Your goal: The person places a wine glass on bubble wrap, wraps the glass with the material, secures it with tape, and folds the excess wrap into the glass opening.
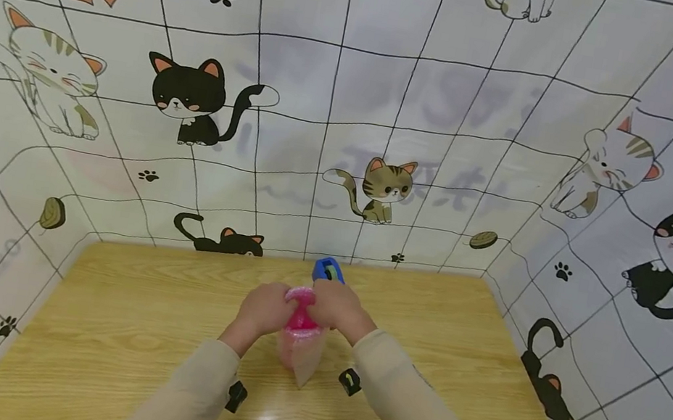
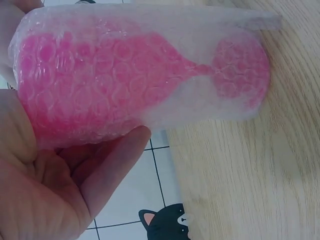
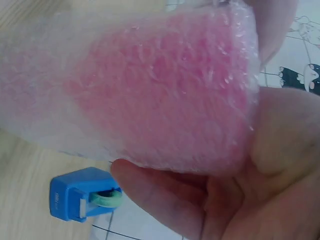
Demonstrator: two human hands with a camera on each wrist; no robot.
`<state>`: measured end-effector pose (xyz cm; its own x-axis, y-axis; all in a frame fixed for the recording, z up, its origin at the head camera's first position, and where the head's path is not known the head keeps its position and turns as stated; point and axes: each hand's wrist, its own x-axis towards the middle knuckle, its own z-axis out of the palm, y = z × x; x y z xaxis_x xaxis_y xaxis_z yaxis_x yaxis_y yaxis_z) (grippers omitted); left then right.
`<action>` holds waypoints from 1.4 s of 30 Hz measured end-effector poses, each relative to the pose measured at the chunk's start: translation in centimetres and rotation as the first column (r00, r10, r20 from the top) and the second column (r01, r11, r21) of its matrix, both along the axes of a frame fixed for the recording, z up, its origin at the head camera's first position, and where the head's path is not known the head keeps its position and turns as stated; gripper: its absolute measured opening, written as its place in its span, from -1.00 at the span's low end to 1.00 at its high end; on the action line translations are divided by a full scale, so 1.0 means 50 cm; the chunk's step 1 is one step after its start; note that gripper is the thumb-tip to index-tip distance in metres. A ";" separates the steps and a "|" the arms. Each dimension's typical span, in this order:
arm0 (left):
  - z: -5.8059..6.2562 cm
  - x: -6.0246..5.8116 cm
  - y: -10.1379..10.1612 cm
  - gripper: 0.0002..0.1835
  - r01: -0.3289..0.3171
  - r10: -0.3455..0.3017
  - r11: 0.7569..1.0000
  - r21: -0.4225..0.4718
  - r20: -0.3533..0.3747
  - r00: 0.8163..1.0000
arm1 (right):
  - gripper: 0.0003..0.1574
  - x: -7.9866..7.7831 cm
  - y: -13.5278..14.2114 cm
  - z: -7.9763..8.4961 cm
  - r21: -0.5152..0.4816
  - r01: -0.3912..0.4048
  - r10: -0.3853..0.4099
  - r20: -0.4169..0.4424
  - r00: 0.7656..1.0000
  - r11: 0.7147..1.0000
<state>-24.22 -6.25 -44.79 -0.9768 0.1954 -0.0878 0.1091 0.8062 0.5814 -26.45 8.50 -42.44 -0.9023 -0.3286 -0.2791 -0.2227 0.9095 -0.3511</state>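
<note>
A pink goblet [image 2: 115, 75] is wrapped in clear bubble wrap [image 2: 190, 30], its bowl, thin stem and round foot showing through. In the head view the wrapped goblet [image 1: 301, 329] stands upright over the wooden table, with a loose pointed corner of wrap on its near side. My left hand [image 1: 268, 307] grips the upper part from the left, one finger lying along the side of the wrap. From the right, my right hand [image 1: 339, 307] holds the same upper part, its palm against the rim end [image 3: 242, 100].
Just behind the hands, on the wooden table [image 1: 159, 329], stands a blue tape dispenser [image 1: 327, 267] with a green roll [image 3: 106, 198]. A white cloth printed with cats [image 1: 303, 87] rises along the table's back and sides.
</note>
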 end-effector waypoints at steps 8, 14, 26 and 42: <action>-0.008 0.002 0.008 -0.75 0.036 -0.036 0.999 0.019 -0.001 0.999 | -0.74 0.000 0.015 0.001 -0.020 -0.055 0.054 -0.037 0.998 0.998; -0.011 0.000 -0.009 -0.65 0.060 -0.078 0.982 0.182 0.095 0.992 | -0.76 -0.002 0.016 -0.004 -0.020 -0.029 0.027 -0.082 0.996 0.999; -0.021 -0.002 -0.037 -0.40 0.051 -0.161 0.914 0.402 0.247 0.956 | -0.75 -0.009 0.030 -0.009 -0.162 -0.028 0.029 0.008 1.000 0.986; -0.028 0.009 -0.066 -0.31 0.023 -0.168 0.882 0.471 0.270 0.948 | -0.40 -0.008 0.065 0.025 -0.275 -0.007 0.040 0.118 0.992 0.961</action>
<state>-23.78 -9.54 -46.20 -0.8938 0.3755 -0.2451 -0.0624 0.4370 0.8973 -26.85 11.75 -41.18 -0.8585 -0.4283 -0.2821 -0.1833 0.7700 -0.6112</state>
